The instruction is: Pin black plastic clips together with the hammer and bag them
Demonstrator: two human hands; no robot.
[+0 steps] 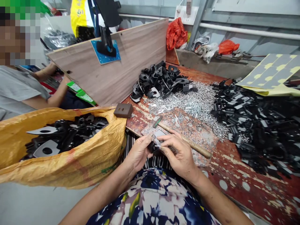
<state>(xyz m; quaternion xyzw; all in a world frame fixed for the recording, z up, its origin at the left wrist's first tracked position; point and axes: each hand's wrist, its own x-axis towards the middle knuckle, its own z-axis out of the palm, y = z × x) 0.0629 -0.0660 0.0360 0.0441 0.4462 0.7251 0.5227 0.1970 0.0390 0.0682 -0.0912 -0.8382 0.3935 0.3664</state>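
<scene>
My left hand is closed around a small black part held just above my lap at the table's near edge. My right hand pinches a thin silver pin against that part, fingers pressed together. Just beyond my hands a wooden-handled hammer lies on a worn metal plate. A heap of loose silver pins spreads across the red table behind it.
A yellow sack full of black parts stands at my left. Black part piles lie at centre back and right. A wooden board divides me from a seated person at left. A dark block sits near the sack.
</scene>
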